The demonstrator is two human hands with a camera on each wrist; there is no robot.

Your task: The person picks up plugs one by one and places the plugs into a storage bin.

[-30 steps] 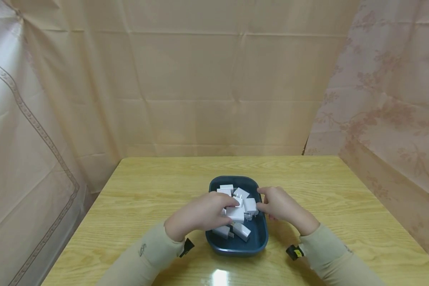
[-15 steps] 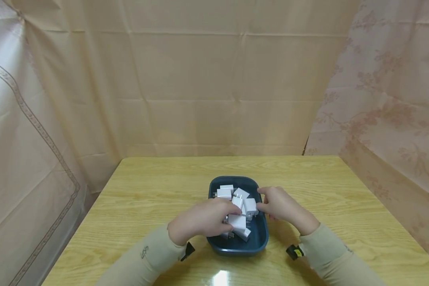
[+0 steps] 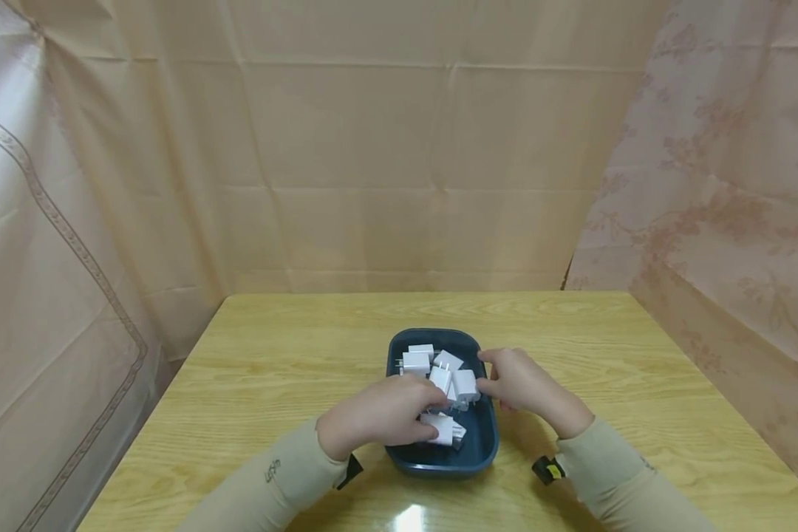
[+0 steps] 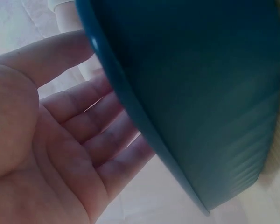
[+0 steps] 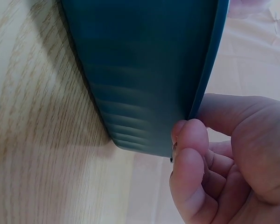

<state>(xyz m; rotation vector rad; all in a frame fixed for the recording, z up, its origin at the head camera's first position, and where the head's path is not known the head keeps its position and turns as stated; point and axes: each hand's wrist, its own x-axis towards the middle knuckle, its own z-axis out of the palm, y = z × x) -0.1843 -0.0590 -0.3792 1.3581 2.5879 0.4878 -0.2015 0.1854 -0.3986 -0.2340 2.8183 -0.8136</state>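
Note:
A dark blue plastic tub (image 3: 482,443) holds several white phone charger plugs (image 3: 441,378), some with metal prongs showing. My left hand (image 3: 386,415) reaches over the left rim, its thumb on a white charger (image 3: 444,430) near the front of the tub. In the left wrist view the left fingertips pass behind the tub wall (image 4: 191,93), hidden with their grip. My right hand (image 3: 528,383) grips the tub's right rim, thumb tip inside beside another charger (image 3: 465,384). The right wrist view shows its curled fingers (image 5: 191,135) outside the wall.
The tub stands on a yellow wood-grain table (image 3: 306,325). Hanging cloth (image 3: 399,148) rises behind the table's far edge, and more cloth hangs at both sides. Dark wrist straps (image 3: 548,469) sit at the sleeve cuffs.
My left hand has moved toward the front of the tub, and the charger at its thumb has moved with it. The chargers at the back are more exposed. My right hand has stayed put.

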